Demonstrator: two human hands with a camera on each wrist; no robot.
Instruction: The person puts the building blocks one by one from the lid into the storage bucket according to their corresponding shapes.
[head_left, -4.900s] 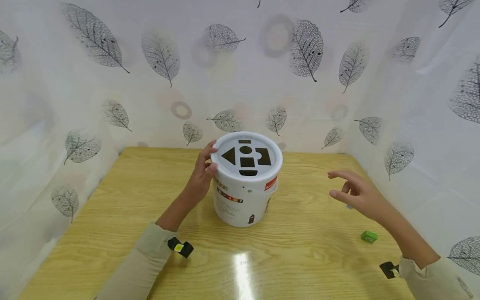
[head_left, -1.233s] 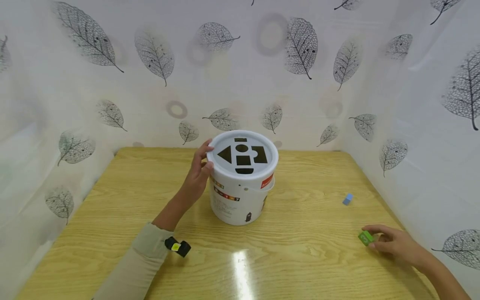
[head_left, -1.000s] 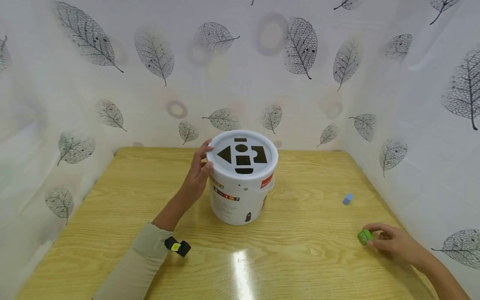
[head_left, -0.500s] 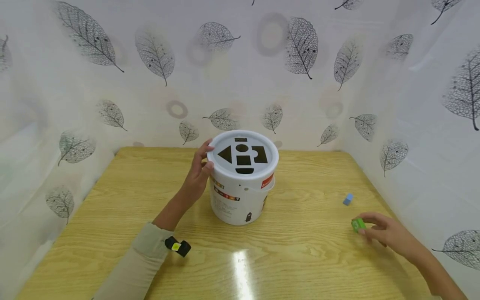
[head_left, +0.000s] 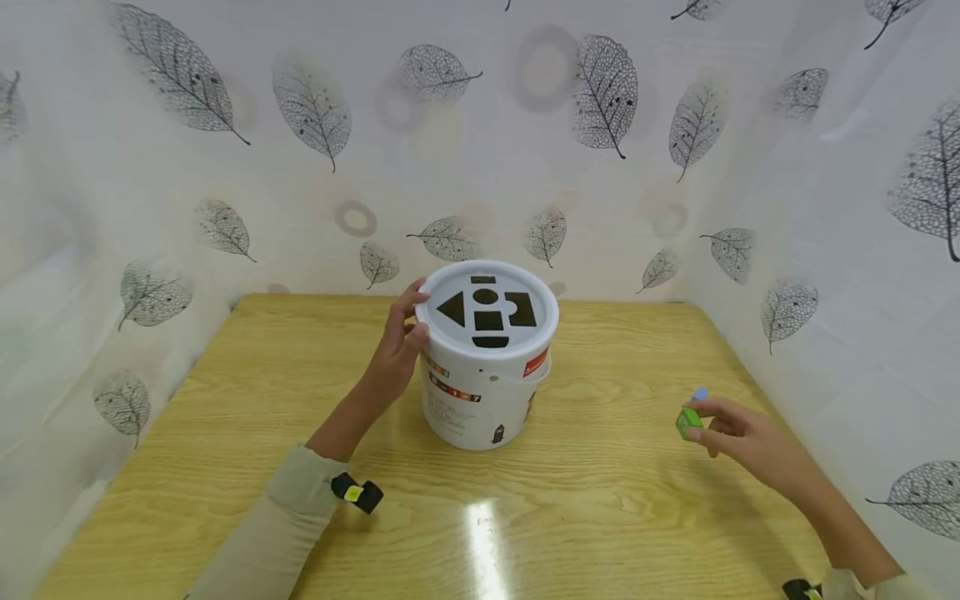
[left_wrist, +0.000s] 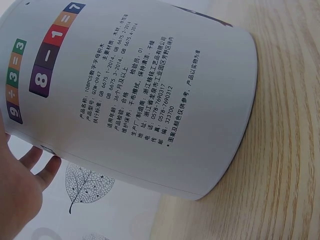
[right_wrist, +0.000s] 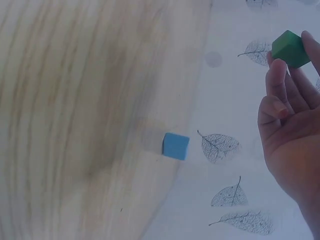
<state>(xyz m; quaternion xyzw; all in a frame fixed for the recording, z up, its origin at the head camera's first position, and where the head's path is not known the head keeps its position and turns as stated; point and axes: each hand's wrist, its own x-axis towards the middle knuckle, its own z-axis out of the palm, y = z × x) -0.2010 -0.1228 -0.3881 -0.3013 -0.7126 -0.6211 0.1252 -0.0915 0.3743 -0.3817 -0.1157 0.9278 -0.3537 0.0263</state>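
Observation:
A white bucket point(head_left: 468, 408) stands upright on the wooden table, its lid point(head_left: 517, 342) cut with several shaped holes. My left hand point(head_left: 390, 354) holds the bucket's left side at the lid's rim, fingers and thumb bent against it. In the left wrist view, the bucket's printed wall point(left_wrist: 165, 85) fills most of the picture. Off to the right, my right hand point(head_left: 757, 442) pinches a green block point(head_left: 688, 423) between thumb and fingertips, raised above the table. Just behind it, a small blue block point(head_left: 701, 393) is partly hidden; the right wrist view shows this blue block point(right_wrist: 176, 146) whole on the table.
The wooden table point(head_left: 600, 517) carries the bucket near its middle. White sheets with a leaf print point(head_left: 495, 167) close it off at the back and both sides. The right sheet point(head_left: 862, 350) runs close beside my right arm.
My right hand has taken hold of the green block from the table at the right, lifted it and brought it left and farther back. The left hand stays on the bucket.

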